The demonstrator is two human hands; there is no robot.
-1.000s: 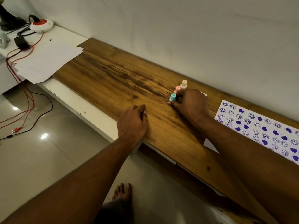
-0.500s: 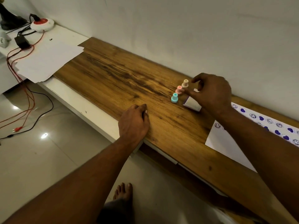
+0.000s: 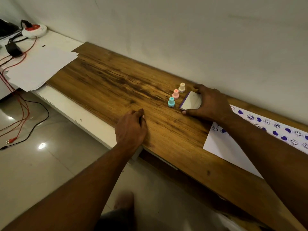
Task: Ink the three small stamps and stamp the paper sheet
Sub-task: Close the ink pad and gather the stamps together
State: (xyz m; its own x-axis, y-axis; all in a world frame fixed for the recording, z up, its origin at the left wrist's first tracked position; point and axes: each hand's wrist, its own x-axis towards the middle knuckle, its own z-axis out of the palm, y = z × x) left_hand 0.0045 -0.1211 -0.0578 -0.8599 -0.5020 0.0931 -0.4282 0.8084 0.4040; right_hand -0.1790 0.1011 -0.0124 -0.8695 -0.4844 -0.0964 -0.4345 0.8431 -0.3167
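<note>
Three small stamps stand in a diagonal row on the wooden board: a teal stamp [image 3: 171, 102] nearest, a pink stamp [image 3: 175, 94] in the middle, a cream stamp [image 3: 181, 87] by the wall. Just right of them my right hand [image 3: 210, 104] grips a white ink pad [image 3: 190, 101] with a purple edge, tilted up on the board. The paper sheet [image 3: 221, 145], covered in purple smiley and heart prints, lies further right, partly under my right forearm. My left hand [image 3: 131, 129] rests as a loose fist on the board's front edge, holding nothing.
The wooden board [image 3: 106, 84] runs along the wall on a white shelf [image 3: 73, 112]. A stack of blank paper [image 3: 38, 67] lies at far left, with a round power socket [image 3: 34, 30], a black adapter and red and black cables beyond. Tiled floor lies below.
My right hand left the stamps, moved right and took hold of the ink pad, tipping it up. The left hand stayed put.
</note>
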